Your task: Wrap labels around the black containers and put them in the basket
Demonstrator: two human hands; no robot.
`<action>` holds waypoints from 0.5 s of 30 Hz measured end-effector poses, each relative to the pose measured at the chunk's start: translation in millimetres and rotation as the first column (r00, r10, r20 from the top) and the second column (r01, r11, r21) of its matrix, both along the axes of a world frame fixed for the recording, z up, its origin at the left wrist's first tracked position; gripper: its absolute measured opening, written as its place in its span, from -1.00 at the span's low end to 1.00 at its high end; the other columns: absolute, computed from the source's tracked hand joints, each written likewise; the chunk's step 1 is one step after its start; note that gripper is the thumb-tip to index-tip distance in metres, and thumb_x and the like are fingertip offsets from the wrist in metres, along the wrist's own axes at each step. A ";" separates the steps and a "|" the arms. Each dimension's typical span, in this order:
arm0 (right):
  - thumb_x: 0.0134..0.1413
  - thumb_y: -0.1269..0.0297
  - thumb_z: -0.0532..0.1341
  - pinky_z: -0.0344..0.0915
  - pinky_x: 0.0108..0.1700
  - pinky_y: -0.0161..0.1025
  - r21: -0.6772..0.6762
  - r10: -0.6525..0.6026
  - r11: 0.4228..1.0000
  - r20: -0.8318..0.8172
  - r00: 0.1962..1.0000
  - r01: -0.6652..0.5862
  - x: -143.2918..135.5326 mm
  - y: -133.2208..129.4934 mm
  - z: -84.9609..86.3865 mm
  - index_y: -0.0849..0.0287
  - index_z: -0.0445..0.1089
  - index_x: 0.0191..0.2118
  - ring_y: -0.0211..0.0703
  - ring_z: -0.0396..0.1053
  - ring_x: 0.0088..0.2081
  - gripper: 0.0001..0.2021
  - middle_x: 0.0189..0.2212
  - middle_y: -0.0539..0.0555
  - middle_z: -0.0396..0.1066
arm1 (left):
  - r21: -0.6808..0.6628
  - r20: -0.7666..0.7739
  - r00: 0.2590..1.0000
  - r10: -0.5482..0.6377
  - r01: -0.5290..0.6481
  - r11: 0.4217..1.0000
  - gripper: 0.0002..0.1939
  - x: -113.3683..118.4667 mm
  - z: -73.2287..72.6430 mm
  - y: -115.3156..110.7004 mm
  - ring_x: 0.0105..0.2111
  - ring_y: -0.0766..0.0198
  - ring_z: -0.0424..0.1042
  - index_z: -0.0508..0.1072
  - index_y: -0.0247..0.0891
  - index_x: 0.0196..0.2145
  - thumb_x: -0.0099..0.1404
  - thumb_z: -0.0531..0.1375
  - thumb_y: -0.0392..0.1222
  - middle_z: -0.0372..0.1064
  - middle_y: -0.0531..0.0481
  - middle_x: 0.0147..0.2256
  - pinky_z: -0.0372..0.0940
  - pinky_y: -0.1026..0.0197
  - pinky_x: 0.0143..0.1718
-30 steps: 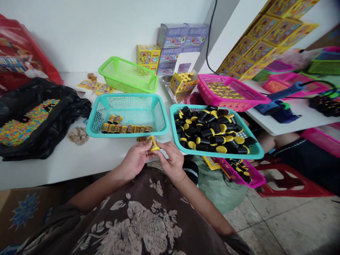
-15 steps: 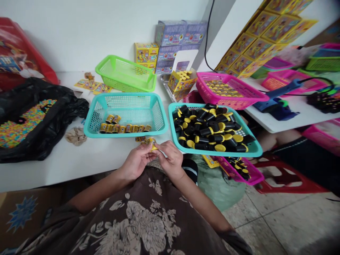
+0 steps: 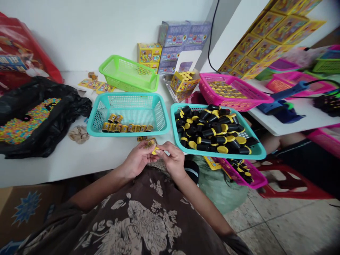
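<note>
In front of my chest, both hands are closed on one small yellow-lidded canister [image 3: 155, 151]. My left hand [image 3: 136, 161] grips its printed side between thumb and fingers. The fingertips of my right hand [image 3: 174, 161] pinch at the yellow lid end. Fingers cover much of the canister. Just beyond lies a teal basket [image 3: 127, 134] with several labelled canisters [image 3: 117, 127] lying along its near side. A few printed pieces [image 3: 143, 138] sit on the table below its rim. To the right, another teal basket [image 3: 220, 155] is heaped with black canisters with yellow lids [image 3: 208, 132].
A black bag [image 3: 53, 131] of colourful pellets [image 3: 29, 124] lies left. Behind are a green basket [image 3: 127, 85], an opened yellow box [image 3: 183, 83] and a pink basket [image 3: 231, 101]. A second pink basket [image 3: 255, 177] sits lower right, near a red stool [image 3: 292, 191].
The canister has turned in my fingers, so its yellow lid now faces more toward me. My right fingers have shifted at the lid. The whole view has swung slightly left.
</note>
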State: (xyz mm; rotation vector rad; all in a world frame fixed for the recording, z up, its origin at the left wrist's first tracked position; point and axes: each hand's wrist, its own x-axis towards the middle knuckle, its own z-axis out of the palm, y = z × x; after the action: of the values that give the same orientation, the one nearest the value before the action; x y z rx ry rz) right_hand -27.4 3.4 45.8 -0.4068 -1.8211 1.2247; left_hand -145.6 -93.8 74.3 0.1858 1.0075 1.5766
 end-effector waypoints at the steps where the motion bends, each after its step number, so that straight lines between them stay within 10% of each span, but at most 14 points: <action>1: 0.04 0.30 0.36 0.29 -0.34 -0.22 -0.079 0.009 0.997 0.004 1.000 -0.009 0.4 0.2 -0.8 0.07 0.58 -0.33 -0.22 0.35 -0.46 -0.96 -0.53 -0.04 0.41 | -0.004 -0.034 0.999 -0.032 0.032 0.999 -0.61 -2.2 0.5 -0.7 -0.51 0.31 0.44 0.37 -0.25 -0.30 0.04 0.43 -0.05 0.46 0.02 -0.45 0.30 0.23 -0.39; 6: -0.08 0.20 0.42 0.31 -0.36 -0.23 -0.556 0.085 0.826 -0.049 0.995 -0.097 0.4 1.9 1.5 0.11 0.55 -0.43 -0.23 0.35 -0.50 -0.88 -0.54 -0.02 0.47 | -0.049 -0.389 0.902 -0.187 0.182 0.982 -0.53 -16.3 7.3 -9.6 -0.52 0.26 0.42 0.38 -0.25 -0.24 -0.01 0.44 0.01 0.45 -0.02 -0.40 0.22 0.24 -0.48; 10: -0.18 0.14 0.46 0.27 -0.46 -0.26 -0.715 0.195 0.671 -0.084 0.977 -0.195 -2.1 0.1 10.2 0.16 0.50 -0.51 -0.26 0.30 -0.57 -0.78 -0.59 -0.01 0.45 | 0.030 -0.858 0.511 -0.052 0.152 0.988 -0.62 -21.5 19.3 -18.5 -0.39 0.27 0.35 0.50 -0.22 -0.24 -0.01 0.44 -0.07 0.43 -0.04 -0.32 0.17 0.24 -0.37; 15: -0.11 0.07 0.43 0.29 -0.48 -0.25 -0.756 0.223 0.613 -0.116 0.968 -0.232 -4.1 -4.3 16.1 0.15 0.54 -0.27 -0.21 0.36 -0.55 -0.69 -0.52 0.03 0.50 | 0.016 -0.988 0.157 -0.006 0.134 0.991 -0.77 -52.6 46.0 -8.2 -0.46 0.29 0.24 0.49 -0.24 -0.42 0.10 0.37 -0.05 0.33 0.01 -0.46 0.07 0.24 -0.39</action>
State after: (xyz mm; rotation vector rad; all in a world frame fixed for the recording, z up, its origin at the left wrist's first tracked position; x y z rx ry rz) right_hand -31.4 -0.9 61.9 -0.6393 -1.2658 2.1810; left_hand -198.3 -102.0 120.3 1.5370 1.8870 1.2801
